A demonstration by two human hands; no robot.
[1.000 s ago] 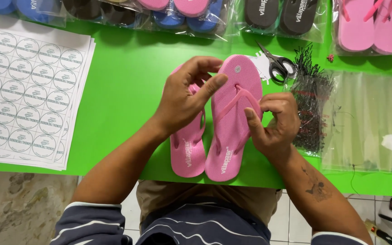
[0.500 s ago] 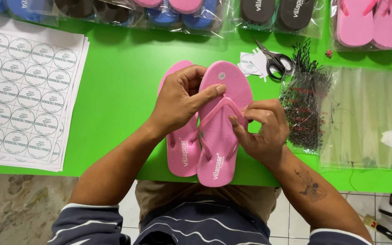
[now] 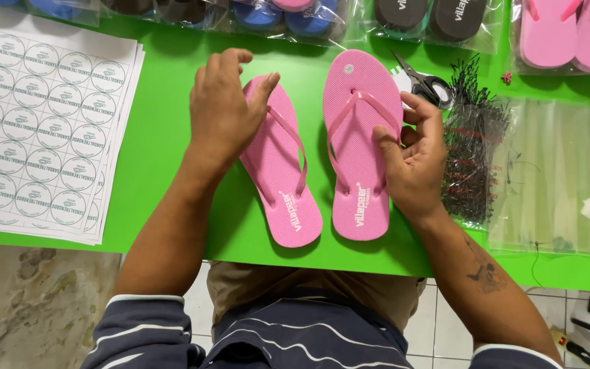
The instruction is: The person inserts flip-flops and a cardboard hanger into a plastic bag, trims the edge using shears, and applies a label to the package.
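It looked like a small packing workshop for footwear. A bright green table served as the work surface, and along its far edge lay pairs of flip-flops sealed in clear plastic bags, in blue, black and pink. Sheets of round printed stickers were stacked at one side. At the other lay a heap of black plastic tag fasteners, a pile of empty clear bags and scissors. Below the table's edge were a tiled floor and bare concrete.

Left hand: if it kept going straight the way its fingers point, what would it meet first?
Judging roughly, the left hand points up the green table, so it would first meet the bagged blue sandals at the far edge.
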